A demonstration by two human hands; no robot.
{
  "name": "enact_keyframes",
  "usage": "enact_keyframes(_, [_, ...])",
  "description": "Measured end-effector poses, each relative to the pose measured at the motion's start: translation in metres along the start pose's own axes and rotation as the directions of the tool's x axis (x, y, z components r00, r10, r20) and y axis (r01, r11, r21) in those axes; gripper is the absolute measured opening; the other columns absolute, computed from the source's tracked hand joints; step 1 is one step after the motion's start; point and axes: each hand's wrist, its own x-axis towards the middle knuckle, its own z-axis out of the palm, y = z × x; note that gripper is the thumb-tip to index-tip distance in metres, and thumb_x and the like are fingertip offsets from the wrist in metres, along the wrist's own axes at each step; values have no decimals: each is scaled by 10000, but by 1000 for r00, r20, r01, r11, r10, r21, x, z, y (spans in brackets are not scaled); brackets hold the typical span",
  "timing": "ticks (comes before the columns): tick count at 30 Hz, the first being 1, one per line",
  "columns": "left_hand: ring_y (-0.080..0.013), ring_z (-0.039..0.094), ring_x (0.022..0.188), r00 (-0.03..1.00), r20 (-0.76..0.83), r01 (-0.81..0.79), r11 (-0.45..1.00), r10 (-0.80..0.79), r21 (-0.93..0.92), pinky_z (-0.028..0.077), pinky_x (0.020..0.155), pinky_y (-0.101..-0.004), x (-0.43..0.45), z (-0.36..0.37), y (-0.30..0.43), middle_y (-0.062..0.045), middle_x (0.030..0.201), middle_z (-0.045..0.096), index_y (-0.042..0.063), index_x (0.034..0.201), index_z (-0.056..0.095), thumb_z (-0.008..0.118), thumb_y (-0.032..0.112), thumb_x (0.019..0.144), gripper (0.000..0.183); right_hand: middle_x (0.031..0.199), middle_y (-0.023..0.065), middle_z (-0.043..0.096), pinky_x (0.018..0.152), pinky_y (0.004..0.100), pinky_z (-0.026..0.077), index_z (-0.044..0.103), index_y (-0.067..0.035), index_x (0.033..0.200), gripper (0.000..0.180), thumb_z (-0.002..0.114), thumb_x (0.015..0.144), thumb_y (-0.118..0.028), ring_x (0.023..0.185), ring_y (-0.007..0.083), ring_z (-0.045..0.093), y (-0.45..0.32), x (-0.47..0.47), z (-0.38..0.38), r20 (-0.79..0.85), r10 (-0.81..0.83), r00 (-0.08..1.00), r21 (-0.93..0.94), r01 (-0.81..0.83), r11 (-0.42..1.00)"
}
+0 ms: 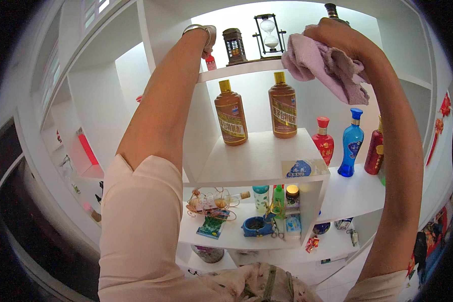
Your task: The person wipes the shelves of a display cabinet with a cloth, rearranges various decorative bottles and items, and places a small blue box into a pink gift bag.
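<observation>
My left hand (210,39), with a bangle at its wrist, is raised to the top lit shelf (245,68). A small red object (210,62) shows just under its fingers; whether they grip it is hidden. My right hand (326,34) is shut on a pink cloth (312,62) that hangs below the shelf's edge. Beyond that hand rises the neck of a dark bottle (331,10), its body mostly covered. Between my hands stand a dark phone-booth figurine (234,46) and an hourglass (268,34) in a black frame.
Below are two brown bottles (231,117) with gold caps. A red bottle (323,141), a blue bottle (350,147) and a dark red bottle (374,153) stand lower right. The lower shelf bears a wire bottle holder (211,202), a blue pot (257,226) and scissors (277,231).
</observation>
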Motion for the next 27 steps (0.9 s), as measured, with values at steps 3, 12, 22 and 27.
enact_keyframes(3, [-220,688,642,999,-6,35,992,-34,122,601,545,-325,7,1,-14,-176,743,676,-42,792,649,729,15,749,107,831,140,666,690,309,543,682,-59,951,211,710,769,-162,710,212,669,-22,-4,-25,44,-121,992,142,114,983])
enact_keyframes(12, [-225,675,707,994,-107,30,973,-5,230,564,590,-336,15,1,-19,-100,834,696,42,843,710,795,23,661,202,810,156,678,647,338,554,639,-32,918,143,604,805,-111,699,238,685,-6,4,-11,122,-7,993,76,-2,997])
enact_keyframes(22, [-250,628,1001,994,-108,22,965,6,261,548,815,-365,8,2,-15,-103,1131,636,82,1080,654,743,-5,707,394,883,124,678,712,311,569,656,-95,1035,241,678,806,-169,770,222,691,-8,8,-12,224,83,971,69,-101,993])
enact_keyframes(27, [-242,627,998,982,-62,-119,839,179,530,551,830,-345,4,1,-13,-105,1121,638,68,1109,638,750,25,713,413,884,125,676,724,315,567,655,-95,1033,220,655,823,-163,777,222,689,-2,5,-11,234,156,960,110,-186,976])
